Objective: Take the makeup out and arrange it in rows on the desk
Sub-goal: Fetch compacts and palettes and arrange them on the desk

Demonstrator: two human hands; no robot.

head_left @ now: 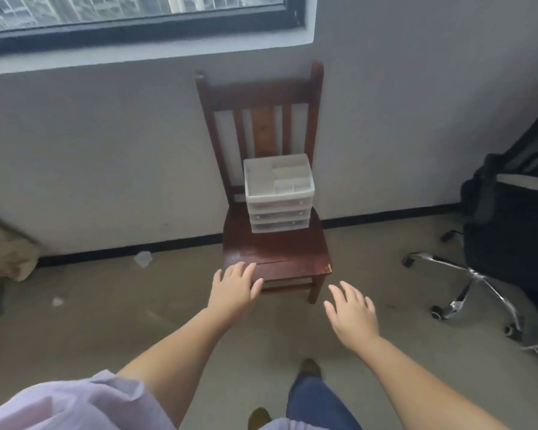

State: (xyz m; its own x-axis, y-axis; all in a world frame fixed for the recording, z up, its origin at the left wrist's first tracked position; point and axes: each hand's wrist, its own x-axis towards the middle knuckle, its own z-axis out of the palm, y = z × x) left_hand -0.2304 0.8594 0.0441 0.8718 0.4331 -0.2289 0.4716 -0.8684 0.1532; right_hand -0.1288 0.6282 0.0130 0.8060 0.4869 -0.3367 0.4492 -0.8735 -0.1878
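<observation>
A white plastic organizer [278,193] with three clear drawers and an open divided top tray stands on the seat of a dark wooden chair [292,252] against the wall. What the drawers hold is too blurred to tell. My left hand [235,285] is stretched out, fingers straight, over the seat's front edge. My right hand [351,315] reaches forward with spread fingers, in the air to the right of the chair's front leg. Both hands hold nothing and are well short of the organizer.
A window runs along the top of the grey wall. A black office chair [485,268] with a chrome wheeled base stands at the right. A tan object [3,249] sits at the left edge. Small scraps [143,259] lie on the beige floor by the baseboard.
</observation>
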